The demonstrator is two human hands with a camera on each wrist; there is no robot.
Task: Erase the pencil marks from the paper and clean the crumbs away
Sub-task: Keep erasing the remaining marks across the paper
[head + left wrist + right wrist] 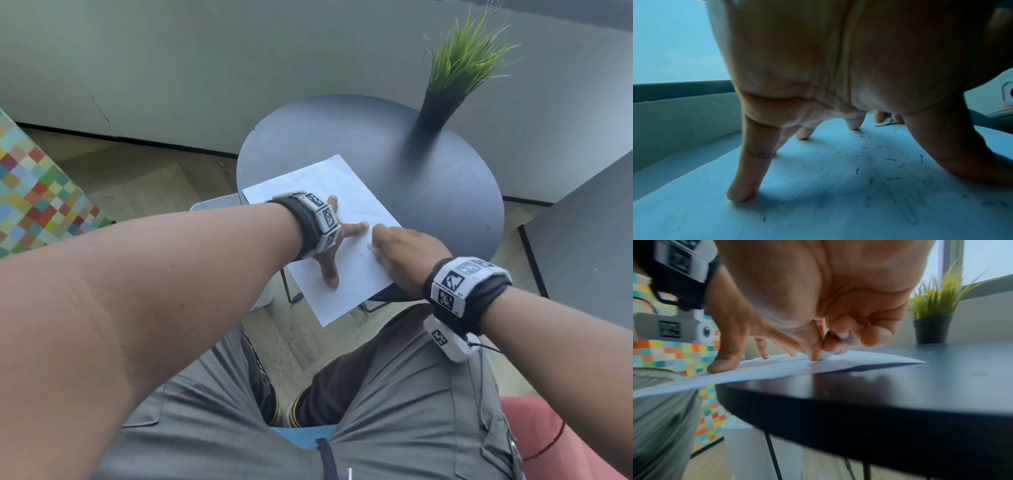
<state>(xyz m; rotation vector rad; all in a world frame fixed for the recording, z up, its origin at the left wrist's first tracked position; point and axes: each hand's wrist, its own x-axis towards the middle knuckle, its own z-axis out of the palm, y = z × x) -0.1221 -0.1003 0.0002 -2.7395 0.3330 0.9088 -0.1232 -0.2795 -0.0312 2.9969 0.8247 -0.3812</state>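
Observation:
A white sheet of paper lies on the round dark table, its near corner hanging past the edge. My left hand presses it flat with spread straight fingers. Faint pencil marks and dark eraser crumbs are scattered on the paper under the palm. My right hand pinches a small white eraser against the paper, close to the left index finger. From the left wrist view the eraser shows between fingertips.
A potted grass plant in a black pot stands at the table's far right. The table edge is close to my lap. A colourful checkered surface is on the left, a grey wall behind.

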